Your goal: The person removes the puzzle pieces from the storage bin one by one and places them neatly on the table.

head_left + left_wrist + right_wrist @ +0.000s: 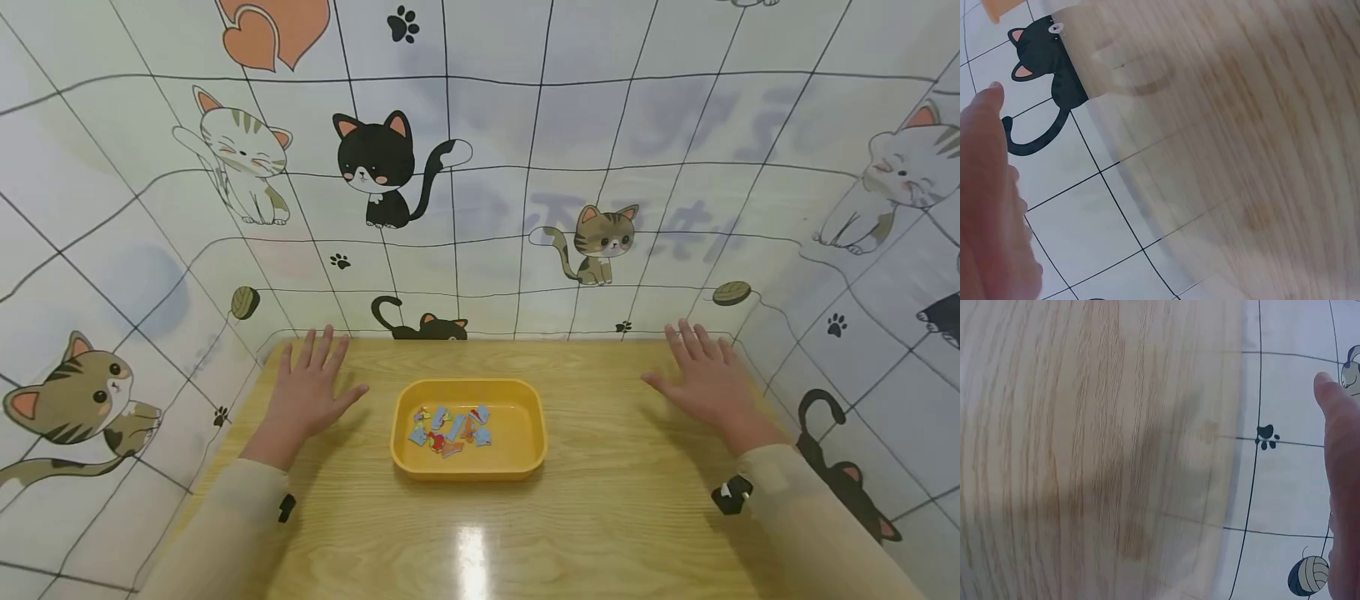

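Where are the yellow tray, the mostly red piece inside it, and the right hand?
Yellow tray (513,429): head view, on its bare floor.
Mostly red piece (437,443): head view, on its red surface.
Right hand (705,382): head view, on the back of the hand.

Sleeves (217,525) cropped, large heart (306,25) cropped; pieces (456,427) indistinct

Small multicoloured flat pieces (456,427) lay in a rectangular yellow tray (517,427) on the wooden table (600,521), between left hand (307,396) and right hand (707,385).
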